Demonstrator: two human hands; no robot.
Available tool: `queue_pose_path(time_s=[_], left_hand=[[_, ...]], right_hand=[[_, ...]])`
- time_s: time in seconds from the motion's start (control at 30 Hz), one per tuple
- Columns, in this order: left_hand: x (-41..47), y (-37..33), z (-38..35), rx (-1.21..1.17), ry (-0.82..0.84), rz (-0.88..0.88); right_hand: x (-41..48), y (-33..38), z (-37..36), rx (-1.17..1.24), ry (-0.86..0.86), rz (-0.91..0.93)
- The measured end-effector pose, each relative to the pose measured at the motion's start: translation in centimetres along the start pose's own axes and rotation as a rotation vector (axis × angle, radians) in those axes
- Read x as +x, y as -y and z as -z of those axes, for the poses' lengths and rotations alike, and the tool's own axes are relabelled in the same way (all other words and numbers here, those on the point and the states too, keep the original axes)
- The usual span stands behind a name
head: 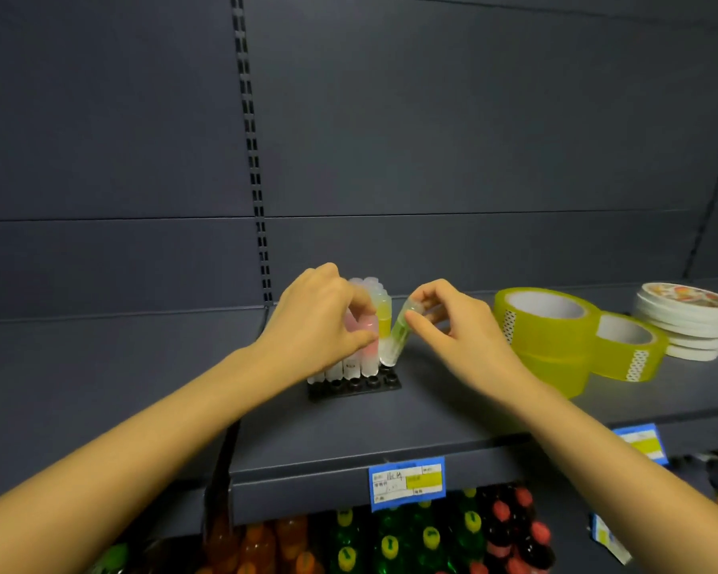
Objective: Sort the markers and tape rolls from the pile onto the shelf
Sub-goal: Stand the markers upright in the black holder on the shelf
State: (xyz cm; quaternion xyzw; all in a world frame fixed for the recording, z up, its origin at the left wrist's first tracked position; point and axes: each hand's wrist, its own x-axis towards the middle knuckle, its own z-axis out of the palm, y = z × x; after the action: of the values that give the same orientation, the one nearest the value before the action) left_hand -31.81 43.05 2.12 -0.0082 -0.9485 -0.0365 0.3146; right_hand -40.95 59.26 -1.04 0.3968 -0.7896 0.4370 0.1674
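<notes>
A person's right hand (452,325) pinches a tilted green marker (398,337) over a black holder (355,385) mid-shelf (432,424), left hand (320,321) gripping the standing markers (365,325), yellow tape rolls (556,329) already placed at three o'clock; pile unseen.

I count two yellow tape rolls (546,325) on my right, one stack of white discs (687,321) far right, and one black marker rack (355,385); the markers (369,325) overlap too much to count.
</notes>
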Motion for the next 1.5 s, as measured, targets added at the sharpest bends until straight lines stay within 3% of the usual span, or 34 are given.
queue_pose_path(time_s=[0.27,0.53,0.77,0.87,0.97,1.17,1.5], left_hand=[[0.2,-1.5,-1.1,0.402,0.030,-0.065],[-0.8,-1.8,-0.7,0.369,0.104,0.012],[-3.4,-1.2,1.2,0.305,0.011,0.292],[-6.0,-0.1,2.6,0.323,-0.017,0.424],[-9.0,1.2,4.3,0.386,0.012,0.539],[-16.7,4.2,9.9,0.506,-0.004,0.735],[-30.1,12.6,19.6,0.624,0.027,0.885]], right_hand=[[1.0,-1.0,0.5,0.002,0.139,0.116],[2.3,-0.9,0.6,-0.329,0.127,0.265],[5.1,0.9,2.2,-0.461,0.289,0.204],[6.1,3.0,1.9,-0.523,0.234,0.276],[5.2,5.7,-0.6,-0.361,0.171,0.428],[1.7,12.9,-8.6,-0.185,0.415,0.652],[-1.4,26.4,-21.7,-0.102,0.582,0.720]])
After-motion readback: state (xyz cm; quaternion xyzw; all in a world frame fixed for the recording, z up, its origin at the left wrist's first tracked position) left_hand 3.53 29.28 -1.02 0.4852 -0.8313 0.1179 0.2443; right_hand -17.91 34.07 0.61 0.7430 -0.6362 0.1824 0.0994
